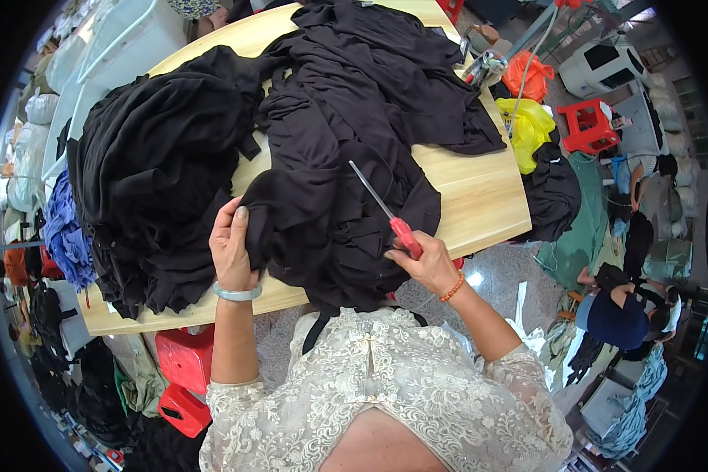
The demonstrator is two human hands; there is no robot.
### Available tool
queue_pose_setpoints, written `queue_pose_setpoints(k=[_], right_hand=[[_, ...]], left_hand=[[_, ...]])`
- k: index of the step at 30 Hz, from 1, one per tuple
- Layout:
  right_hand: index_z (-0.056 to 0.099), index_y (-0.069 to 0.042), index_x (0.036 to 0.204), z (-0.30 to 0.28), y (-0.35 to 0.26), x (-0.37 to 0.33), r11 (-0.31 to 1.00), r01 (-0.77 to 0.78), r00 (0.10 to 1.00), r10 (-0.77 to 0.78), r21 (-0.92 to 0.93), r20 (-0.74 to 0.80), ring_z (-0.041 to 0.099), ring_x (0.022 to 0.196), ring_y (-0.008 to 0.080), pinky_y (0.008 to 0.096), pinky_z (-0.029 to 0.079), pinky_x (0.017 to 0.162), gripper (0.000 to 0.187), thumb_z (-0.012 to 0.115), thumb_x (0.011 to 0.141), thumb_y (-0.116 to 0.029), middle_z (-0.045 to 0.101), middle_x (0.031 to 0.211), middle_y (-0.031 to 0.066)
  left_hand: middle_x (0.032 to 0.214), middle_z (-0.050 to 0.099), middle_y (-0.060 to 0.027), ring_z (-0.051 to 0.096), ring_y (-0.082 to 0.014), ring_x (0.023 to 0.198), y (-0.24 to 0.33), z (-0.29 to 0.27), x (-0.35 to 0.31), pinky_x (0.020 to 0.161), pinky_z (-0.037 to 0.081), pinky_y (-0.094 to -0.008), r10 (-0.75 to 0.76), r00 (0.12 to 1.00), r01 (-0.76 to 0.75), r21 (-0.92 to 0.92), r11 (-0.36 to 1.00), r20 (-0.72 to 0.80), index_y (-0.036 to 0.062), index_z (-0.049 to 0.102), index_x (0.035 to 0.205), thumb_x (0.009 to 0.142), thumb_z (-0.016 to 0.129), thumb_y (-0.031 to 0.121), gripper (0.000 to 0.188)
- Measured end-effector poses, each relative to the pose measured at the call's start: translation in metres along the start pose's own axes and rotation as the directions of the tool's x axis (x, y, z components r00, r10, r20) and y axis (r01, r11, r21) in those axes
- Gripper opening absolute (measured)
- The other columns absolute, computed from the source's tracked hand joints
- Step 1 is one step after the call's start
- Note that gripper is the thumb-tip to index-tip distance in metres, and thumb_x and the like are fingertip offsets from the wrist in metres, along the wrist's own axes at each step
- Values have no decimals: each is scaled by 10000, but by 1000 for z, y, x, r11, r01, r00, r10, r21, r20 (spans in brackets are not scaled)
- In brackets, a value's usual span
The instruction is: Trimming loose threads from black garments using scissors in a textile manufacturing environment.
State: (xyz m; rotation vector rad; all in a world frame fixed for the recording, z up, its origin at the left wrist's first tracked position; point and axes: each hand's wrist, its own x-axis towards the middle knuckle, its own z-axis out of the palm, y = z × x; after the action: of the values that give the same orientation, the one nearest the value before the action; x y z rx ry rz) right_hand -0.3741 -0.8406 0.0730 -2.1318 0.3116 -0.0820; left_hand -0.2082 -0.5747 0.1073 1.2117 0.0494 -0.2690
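Black garments [354, 102] lie across the wooden table in front of me. My left hand [234, 245] pinches a fold of black garment [291, 212] between thumb and fingers near the table's front edge. In my right hand [429, 263] is a red-handled tool [403, 234] with a long, thin metal shaft, pointing up and left over the cloth. I cannot make out its exact kind. The fingers of that hand are closed round the handle.
A large black cloth heap [157, 149] covers the left of the wooden table [480, 193]. Beyond it stand pale plastic bins [134, 47]. Red stools [590, 126] and yellow [531, 126] and orange bags [529, 75] are at the right. Another red stool [185, 354] stands below the table, left. A person [617, 311] is at far right.
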Motion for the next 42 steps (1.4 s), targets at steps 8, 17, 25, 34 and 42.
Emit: queue_pose_setpoints(k=[8, 17, 25, 34, 42], right_hand=[[526, -13, 1142, 78, -36, 40, 965, -54, 998, 45, 257, 41, 595, 978, 409, 410, 484, 827, 519, 756, 699, -155, 619, 1005, 235], [553, 18, 1076, 62, -44, 76, 926, -186, 974, 130, 329, 185, 617, 775, 156, 305, 486, 720, 450, 755, 762, -232, 638, 810, 88], [513, 14, 1197, 142, -79, 69, 811, -80, 997, 59, 579, 54, 613, 976, 213, 319, 456, 870, 578, 744, 700, -166, 631, 1021, 158], [529, -31, 877, 68, -101, 87, 719, -234, 949, 23, 654, 315, 456, 643, 36, 218, 400, 572, 338, 698, 837, -322, 512, 652, -5], [495, 11, 1228, 103, -87, 38, 884, -42, 993, -16, 465, 119, 529, 1059, 95, 275, 441, 925, 498, 703, 778, -37, 596, 1152, 60]], left_hand=[[1078, 626, -130, 648, -195, 951, 75, 89, -31, 836, 535, -311, -104, 942, 211, -324, 922, 318, -1, 443, 1247, 963, 502, 166, 335], [1275, 512, -157, 549, -260, 1148, 80, 31, -27, 996, 444, -375, 27, 960, 107, -456, 884, 278, 13, 358, 1342, 987, 407, 196, 403], [1226, 535, -173, 601, -224, 1053, 85, 51, -37, 908, 501, -332, 21, 937, 163, -492, 855, 347, 21, 364, 1313, 916, 506, 54, 424], [1255, 511, -203, 580, -275, 1112, 89, 36, -37, 989, 462, -379, 184, 869, 141, -587, 797, 459, 6, 323, 1356, 860, 507, -8, 529], [1203, 536, -212, 616, -250, 1038, 82, 54, -51, 899, 519, -354, 111, 893, 165, -546, 821, 436, 14, 332, 1322, 850, 481, -8, 495]])
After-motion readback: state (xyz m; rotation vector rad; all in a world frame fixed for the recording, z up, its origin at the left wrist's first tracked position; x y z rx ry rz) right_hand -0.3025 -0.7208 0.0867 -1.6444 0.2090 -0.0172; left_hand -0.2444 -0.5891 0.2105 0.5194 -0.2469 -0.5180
